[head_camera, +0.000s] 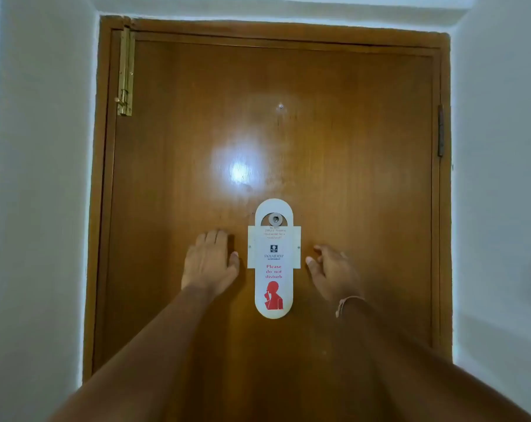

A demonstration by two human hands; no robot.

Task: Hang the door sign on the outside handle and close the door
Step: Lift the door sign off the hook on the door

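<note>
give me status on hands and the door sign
Left hand flat on door, right hand open beside it. Door sign hanging on peephole, untouched. Nothing in the way.

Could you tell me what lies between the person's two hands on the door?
In the head view, the white door sign hangs between the left hand and the right hand, with bare strips of door either side; neither hand touches it.

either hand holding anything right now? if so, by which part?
Nothing is held. The left hand lies flat on the door; the right hand is open beside the door sign, which hangs on the peephole.
</note>
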